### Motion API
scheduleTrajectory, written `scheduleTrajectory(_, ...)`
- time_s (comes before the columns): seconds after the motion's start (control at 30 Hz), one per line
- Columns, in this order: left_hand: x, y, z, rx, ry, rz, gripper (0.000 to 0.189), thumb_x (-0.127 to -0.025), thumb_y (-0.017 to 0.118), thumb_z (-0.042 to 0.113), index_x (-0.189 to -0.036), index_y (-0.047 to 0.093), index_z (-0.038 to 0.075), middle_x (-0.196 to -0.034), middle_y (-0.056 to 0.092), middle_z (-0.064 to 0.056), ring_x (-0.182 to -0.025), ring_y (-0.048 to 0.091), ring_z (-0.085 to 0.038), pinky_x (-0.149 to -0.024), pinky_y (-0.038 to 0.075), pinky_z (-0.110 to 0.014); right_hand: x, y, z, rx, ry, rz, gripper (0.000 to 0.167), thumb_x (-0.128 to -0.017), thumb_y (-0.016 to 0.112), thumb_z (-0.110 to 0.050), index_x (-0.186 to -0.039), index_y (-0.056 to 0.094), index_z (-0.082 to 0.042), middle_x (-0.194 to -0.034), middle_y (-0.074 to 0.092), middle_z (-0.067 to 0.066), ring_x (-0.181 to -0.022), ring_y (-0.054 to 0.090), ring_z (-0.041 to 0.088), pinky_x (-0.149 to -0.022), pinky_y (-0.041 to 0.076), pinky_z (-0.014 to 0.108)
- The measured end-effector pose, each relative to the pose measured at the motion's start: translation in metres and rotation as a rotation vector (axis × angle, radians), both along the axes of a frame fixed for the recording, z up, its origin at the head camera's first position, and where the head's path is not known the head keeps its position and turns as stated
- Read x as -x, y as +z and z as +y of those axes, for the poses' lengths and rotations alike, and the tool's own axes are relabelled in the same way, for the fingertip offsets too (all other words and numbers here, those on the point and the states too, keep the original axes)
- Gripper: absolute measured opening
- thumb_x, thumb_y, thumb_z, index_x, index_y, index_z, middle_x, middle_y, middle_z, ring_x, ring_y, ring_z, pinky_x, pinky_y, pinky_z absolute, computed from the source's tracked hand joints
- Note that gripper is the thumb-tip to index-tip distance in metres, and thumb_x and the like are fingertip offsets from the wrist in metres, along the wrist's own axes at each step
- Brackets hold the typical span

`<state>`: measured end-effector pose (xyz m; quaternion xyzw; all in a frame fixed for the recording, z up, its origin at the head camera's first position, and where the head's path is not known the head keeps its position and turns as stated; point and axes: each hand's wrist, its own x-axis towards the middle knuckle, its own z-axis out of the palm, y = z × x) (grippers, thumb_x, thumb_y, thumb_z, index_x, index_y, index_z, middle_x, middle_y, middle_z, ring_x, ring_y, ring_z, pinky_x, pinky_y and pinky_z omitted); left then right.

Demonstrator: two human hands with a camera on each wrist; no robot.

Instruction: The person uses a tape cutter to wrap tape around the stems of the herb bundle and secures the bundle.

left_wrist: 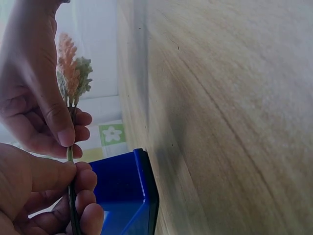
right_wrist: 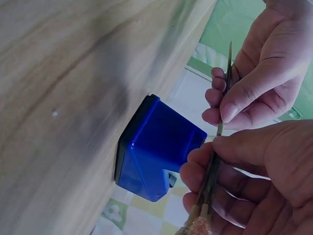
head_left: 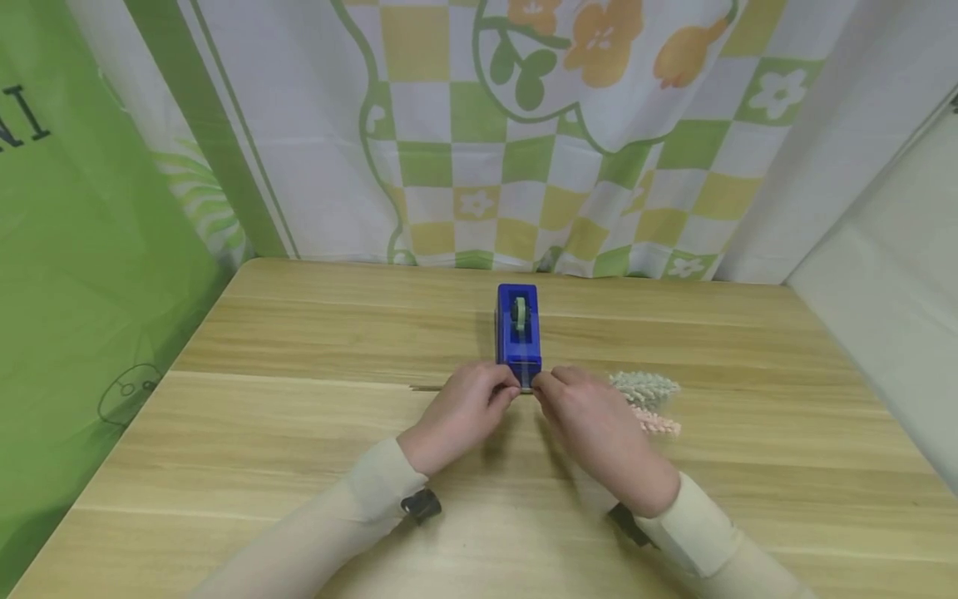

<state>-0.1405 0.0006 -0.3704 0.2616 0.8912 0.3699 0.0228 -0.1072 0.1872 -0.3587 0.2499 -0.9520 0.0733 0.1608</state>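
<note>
A slim bundle of thin, dark-green stems (left_wrist: 73,210), tipped with a feathery salmon-pink head (head_left: 659,421) and fluffy grey-green heads (head_left: 644,388), ran crosswise between a person's two bare hands, held above the table and just beside the near end of a tape dispenser. The heads pointed to 3 o'clock, the bare stem ends to 9, with 12 o'clock taken as straight away from the person.

The left hand (head_left: 471,408) pinched the stems between thumb and curled fingers; the right hand (head_left: 591,416), nearer the heads, gripped them the same way, leaving only a short stretch between the two grasps. Whether tape had stuck to that stretch could not be told.

At 12 o'clock from the fingertips stood the glossy blue plastic, box-shaped tape dispenser (head_left: 506,341), a narrow pale roll of tape (head_left: 521,314) in its slot. Beneath lay the pale, wood-grained table (head_left: 262,433); beyond its far edge, also at 12, hung a white curtain (head_left: 486,166) with green and yellow checks and orange flowers.

The likely hazards were small ones: a loosened pinch could let the slender stems roll and splay apart, uneven pressure could bend one, and with fingertips so near the dispenser, a careless nudge could shove it or graze skin on its cutting edge.
</note>
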Motion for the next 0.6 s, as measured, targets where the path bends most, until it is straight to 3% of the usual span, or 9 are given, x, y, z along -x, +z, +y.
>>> scheduleTrajectory(0.23,0.0005,0.0000,-0.0002,-0.010,0.006,-0.015,0.013,-0.102,0.066,0.011,-0.104,0.076,0.004,-0.098,0.076,-0.008,-0.079,0.062,-0.013,-0.071,0.053,-0.025,0.0016,-0.0012,0.0011,0.034,-0.006,-0.002,0.010,-0.090,0.080,-0.004,-0.098,0.077,-0.009,-0.082,0.070,0.000,-0.071,0.059,0.011,-0.058,0.052,0.023)
scheduleTrajectory(0.6,0.0030,0.0018,0.0020,0.004,-0.005,0.012,0.016,-0.103,0.063,0.010,-0.102,0.077,0.001,-0.097,0.078,-0.011,-0.086,0.070,-0.021,-0.081,0.058,-0.035,0.0042,-0.0024,0.0027,0.049,0.002,0.009,0.005,-0.092,0.077,-0.005,-0.094,0.075,-0.009,-0.082,0.069,-0.001,-0.071,0.059,0.012,-0.059,0.053,0.026)
